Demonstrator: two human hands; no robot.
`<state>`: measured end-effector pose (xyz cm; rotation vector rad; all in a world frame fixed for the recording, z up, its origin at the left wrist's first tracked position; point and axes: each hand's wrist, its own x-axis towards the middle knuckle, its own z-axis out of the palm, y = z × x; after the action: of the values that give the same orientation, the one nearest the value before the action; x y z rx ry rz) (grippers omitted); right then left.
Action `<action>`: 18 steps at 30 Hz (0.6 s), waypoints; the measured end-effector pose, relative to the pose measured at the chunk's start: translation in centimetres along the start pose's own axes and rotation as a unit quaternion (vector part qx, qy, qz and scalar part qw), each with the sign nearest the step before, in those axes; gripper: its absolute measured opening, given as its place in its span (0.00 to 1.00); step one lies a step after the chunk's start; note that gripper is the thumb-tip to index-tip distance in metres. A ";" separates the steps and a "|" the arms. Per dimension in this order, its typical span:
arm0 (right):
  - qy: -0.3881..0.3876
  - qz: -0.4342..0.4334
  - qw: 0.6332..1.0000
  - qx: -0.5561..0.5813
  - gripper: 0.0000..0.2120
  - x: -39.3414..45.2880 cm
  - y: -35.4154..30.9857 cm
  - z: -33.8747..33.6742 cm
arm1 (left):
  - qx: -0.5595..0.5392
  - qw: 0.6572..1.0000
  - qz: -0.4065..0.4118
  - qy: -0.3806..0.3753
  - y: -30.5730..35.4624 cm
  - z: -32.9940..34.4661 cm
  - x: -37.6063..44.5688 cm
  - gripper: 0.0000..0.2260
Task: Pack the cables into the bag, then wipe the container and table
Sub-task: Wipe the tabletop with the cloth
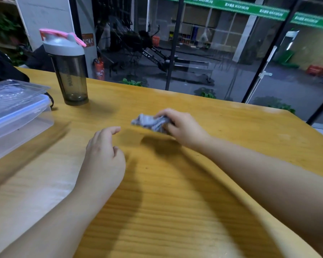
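Wiping looks like the step in hand; it goes best with the cloth pressed flat and drawn in overlapping strokes across the table (175,192). Nearest, the left hand (103,155) hovers loosely curled, holding nothing. Farther out, the right hand (181,125) grips the crumpled cloth (149,122) on the wood. The container (17,116) sits far left.
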<state>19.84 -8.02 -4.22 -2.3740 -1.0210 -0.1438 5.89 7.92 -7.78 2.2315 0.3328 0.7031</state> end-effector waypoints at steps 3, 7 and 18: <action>0.101 0.109 0.989 0.002 0.14 3.7 2.2 0.9 | -0.001 1.000 -0.001 0.001 0.0 0.1 -0.1 0.19; 0.001 0.228 0.972 -0.056 0.14 6.9 4.4 3.7 | 0.008 1.000 0.006 0.000 -0.1 0.3 -0.2 0.20; -0.193 0.033 0.977 -0.088 0.24 4.6 -1.6 6.7 | 0.017 0.999 -0.008 0.030 -0.2 0.3 0.1 0.21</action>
<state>21.16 -0.69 -7.77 -2.6596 -1.1390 0.2740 6.12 7.96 -8.05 2.2410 0.3945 0.7612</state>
